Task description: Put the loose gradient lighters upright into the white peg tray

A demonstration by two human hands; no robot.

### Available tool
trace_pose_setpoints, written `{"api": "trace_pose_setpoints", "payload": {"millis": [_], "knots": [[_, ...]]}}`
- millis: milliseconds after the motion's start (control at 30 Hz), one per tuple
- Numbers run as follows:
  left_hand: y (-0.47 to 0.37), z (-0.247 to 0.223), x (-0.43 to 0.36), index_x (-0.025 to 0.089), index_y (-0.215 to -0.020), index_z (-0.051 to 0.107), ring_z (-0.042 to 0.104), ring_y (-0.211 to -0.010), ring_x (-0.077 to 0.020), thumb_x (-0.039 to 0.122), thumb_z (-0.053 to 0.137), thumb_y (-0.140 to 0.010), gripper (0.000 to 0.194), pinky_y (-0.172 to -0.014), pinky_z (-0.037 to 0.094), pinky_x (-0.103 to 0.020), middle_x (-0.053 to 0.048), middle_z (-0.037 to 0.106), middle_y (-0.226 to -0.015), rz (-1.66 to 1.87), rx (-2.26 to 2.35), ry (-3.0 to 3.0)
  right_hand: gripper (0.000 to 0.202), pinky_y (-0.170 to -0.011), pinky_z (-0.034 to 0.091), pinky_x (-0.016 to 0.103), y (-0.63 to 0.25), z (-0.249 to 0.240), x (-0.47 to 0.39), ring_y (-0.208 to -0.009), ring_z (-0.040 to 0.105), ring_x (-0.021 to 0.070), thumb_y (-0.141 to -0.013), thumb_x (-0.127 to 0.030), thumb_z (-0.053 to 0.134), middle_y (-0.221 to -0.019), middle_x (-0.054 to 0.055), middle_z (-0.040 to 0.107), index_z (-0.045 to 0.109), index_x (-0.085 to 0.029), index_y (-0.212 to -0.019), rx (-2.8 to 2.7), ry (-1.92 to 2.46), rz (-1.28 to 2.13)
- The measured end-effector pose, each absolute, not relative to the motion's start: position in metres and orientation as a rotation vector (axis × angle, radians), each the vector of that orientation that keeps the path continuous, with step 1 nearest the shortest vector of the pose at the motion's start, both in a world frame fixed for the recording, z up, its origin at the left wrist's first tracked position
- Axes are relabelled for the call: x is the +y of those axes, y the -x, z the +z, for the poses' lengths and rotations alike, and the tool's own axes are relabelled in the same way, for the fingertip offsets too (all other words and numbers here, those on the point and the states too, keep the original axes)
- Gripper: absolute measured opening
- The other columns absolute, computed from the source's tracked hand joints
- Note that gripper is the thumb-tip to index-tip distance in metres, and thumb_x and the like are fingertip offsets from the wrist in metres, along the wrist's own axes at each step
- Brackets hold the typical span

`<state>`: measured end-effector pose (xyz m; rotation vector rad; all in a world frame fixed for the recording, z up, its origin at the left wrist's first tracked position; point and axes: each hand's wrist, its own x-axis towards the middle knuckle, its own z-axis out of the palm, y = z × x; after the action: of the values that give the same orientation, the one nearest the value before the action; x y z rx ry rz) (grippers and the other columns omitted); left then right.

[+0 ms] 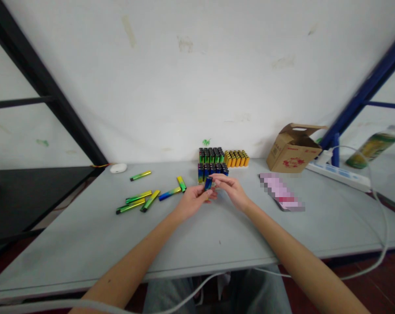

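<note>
Near the middle of the table, my left hand point(194, 199) is closed around a small dark-blue lighter-like item point(208, 183), held upright. My right hand point(230, 188) touches the item's upper right side with its fingertips; its fingers are bent together. Just behind the hands stand upright rows of blue items point(213, 168), with green ones point(211, 155) behind them and yellow ones point(237, 158) to the right. A blue-yellow item point(170, 193) and a green-yellow one point(181, 183) lie left of my left hand. Several more green-yellow items point(134, 205) lie farther left.
An open cardboard box point(290, 152) stands at the back right, beside a white power strip point(339, 174) with cables. A phone point(281, 192) lies right of my hands. A white case point(118, 168) sits back left. A bottle point(374, 146) is at far right.
</note>
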<state>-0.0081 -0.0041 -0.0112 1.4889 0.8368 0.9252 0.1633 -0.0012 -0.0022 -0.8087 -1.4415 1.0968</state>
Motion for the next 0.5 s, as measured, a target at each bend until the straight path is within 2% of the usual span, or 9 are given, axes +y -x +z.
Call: {"api": "trace_pose_setpoints", "payload": {"millis": [233,367,500], "knots": [[0.0103,-0.0079,-0.0078,0.011,-0.087,0.068,0.059,-0.055,-0.0129,0.038,0.07,-0.069,0.032,-0.046,0.043,-0.022,-0.002,0.066,-0.064,1.035,1.009,-1.592,0.024,-0.09,0.048,0.036,-0.1594,-0.004,-0.0013,-0.101,0.06,0.0205,-0.072,-0.04,0.073,-0.104,0.007,0.068,0.074,-0.022,-0.088,-1.488,0.779,1.055],[0.0105,-0.0099,-0.0087,0.013,-0.075,0.061,0.056,-0.049,-0.0111,0.037,0.072,-0.067,0.028,-0.044,0.042,-0.021,0.0,0.063,-0.059,1.087,1.066,-1.603,0.024,-0.091,0.048,0.037,-0.1574,-0.0072,-0.0017,-0.1,0.062,0.022,-0.072,-0.042,0.072,-0.103,0.008,0.07,0.075,-0.021,-0.085,-1.492,0.831,1.001],[0.0114,-0.0124,-0.0085,0.014,-0.073,0.059,0.058,-0.05,-0.0124,0.036,0.071,-0.068,0.025,-0.047,0.043,-0.022,-0.001,0.064,-0.058,1.122,1.116,-1.682,0.024,-0.089,0.049,0.038,-0.1557,-0.0069,-0.0054,-0.097,0.065,0.0241,-0.077,-0.042,0.067,-0.096,0.009,0.073,0.076,-0.02,-0.079,-1.52,0.876,0.975]]}}
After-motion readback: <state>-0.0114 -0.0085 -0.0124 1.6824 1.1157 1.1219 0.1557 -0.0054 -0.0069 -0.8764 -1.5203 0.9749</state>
